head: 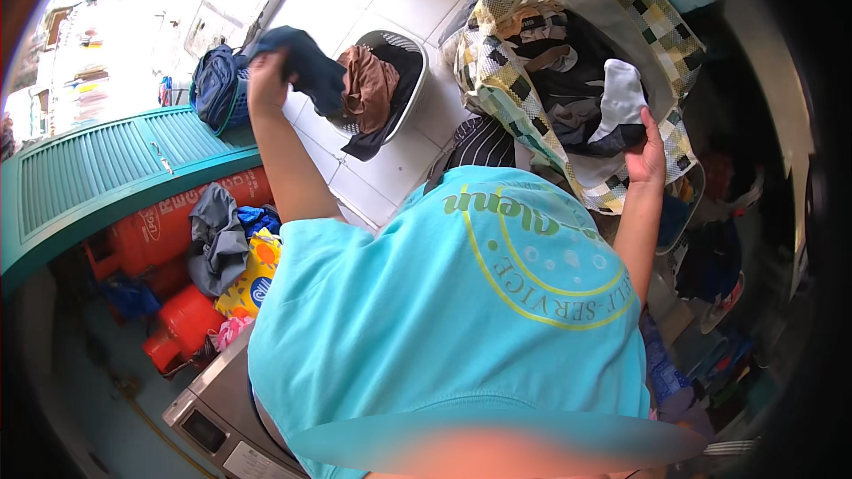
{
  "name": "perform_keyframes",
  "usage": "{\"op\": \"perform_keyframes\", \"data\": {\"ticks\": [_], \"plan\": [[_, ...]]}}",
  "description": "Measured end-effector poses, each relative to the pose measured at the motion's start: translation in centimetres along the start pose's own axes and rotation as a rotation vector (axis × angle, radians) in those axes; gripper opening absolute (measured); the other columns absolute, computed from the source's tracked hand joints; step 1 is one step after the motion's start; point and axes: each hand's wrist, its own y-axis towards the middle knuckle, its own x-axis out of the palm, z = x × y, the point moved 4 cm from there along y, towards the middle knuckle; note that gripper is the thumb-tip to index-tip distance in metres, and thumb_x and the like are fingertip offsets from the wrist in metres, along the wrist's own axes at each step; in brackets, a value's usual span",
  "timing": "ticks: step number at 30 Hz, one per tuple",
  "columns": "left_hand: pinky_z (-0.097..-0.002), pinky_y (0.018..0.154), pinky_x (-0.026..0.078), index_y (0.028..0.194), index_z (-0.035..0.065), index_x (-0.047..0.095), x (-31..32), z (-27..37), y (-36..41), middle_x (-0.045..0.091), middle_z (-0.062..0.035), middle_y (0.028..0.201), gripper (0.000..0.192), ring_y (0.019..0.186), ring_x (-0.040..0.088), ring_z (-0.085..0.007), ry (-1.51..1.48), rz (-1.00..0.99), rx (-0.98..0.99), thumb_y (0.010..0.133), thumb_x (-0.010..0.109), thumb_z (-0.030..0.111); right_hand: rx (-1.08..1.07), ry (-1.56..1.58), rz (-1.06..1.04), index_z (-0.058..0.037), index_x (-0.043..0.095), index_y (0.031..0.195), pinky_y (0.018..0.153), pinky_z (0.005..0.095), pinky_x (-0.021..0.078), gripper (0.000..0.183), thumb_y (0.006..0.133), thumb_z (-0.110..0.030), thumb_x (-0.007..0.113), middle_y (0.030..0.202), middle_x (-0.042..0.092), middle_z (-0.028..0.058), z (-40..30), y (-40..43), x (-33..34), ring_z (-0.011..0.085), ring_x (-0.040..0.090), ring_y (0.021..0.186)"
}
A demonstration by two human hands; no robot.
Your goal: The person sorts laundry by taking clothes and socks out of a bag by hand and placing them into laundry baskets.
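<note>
My left hand (267,80) grips a dark blue garment (307,66), slightly blurred, beside a grey plastic laundry basket (421,83). In that basket lie a brown garment (369,88) and black cloth (393,56). Between the fingers and thumb of my right hand (647,154) is a white sock (620,96) with a dark grey end. The sock is over the mouth of a large checkered woven bag (516,96). Dark clothes (572,86) and a beige piece (529,21) fill the bag's inside.
White floor tiles (379,186) lie under the basket. At the left stand a teal louvred door panel (86,163), a blue backpack (216,83), red gas cylinders (180,223) and a grey cloth (218,239). A metal machine (219,406) is close to my left side. More clothes (709,259) are at the right.
</note>
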Motion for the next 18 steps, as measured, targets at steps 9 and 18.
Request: {"op": "perform_keyframes", "data": {"ticks": [9,18], "plan": [[-0.0211,0.046,0.039,0.122,0.0090,0.057,-0.2,-7.6,0.9,0.066,-0.0031,0.091,0.037,0.069,0.060,-0.0075,0.380,-0.314,-0.243,0.087,0.065,0.018,-0.132,-0.185,0.015,-0.0062,0.061,0.109,0.095,0.0350,0.0406,0.027,0.084,-0.013,0.067,0.108,0.061,0.0026,-1.6,-2.4,0.9,0.0165,0.055,0.105],[-0.0279,0.073,0.051,0.124,0.0033,0.056,-5.0,-10.5,6.4,0.065,-0.0104,0.102,0.043,0.087,0.062,-0.0169,0.483,-0.273,-0.104,0.085,0.066,0.020,-0.325,0.024,-0.013,-0.0050,0.057,0.118,0.101,0.0413,0.0372,0.035,0.086,-0.016,0.066,0.118,0.059,0.0047,-5.9,-5.1,0.3,0.0206,0.053,0.112]]}}
